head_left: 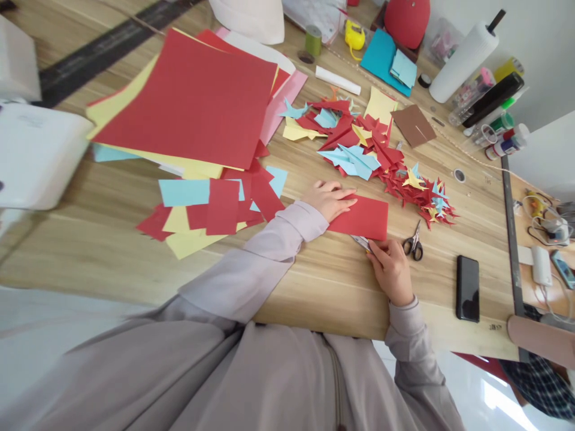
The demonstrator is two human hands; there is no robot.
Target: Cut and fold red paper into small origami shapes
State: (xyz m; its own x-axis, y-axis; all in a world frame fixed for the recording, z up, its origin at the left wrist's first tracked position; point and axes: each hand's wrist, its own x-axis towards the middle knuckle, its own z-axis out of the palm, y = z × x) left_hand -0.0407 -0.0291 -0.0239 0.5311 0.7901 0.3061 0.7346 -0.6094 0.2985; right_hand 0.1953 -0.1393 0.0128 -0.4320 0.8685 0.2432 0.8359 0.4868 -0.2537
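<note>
My left hand (330, 200) lies with fingers stretched out flat over the left part of a red sheet of paper (366, 216) on the table. At the near edge of that sheet, my right hand (392, 269) is closed on what looks like a utility knife (360, 242); its slim silvery blade shows at the paper's edge, and the handle is mostly hidden in my fingers. Just right of this hand lie small black-handled scissors (414, 244). Beyond the sheet spreads a heap of folded red, blue and yellow paper pieces (353, 160).
Large red and yellow sheets (193, 102) are stacked at the left, with cut red, blue and yellow strips (223, 206) in front. A black phone (468, 288) lies at the right. Bottles (465, 57), a yellow tape measure (354, 36) and a brown card (413, 126) sit farther back.
</note>
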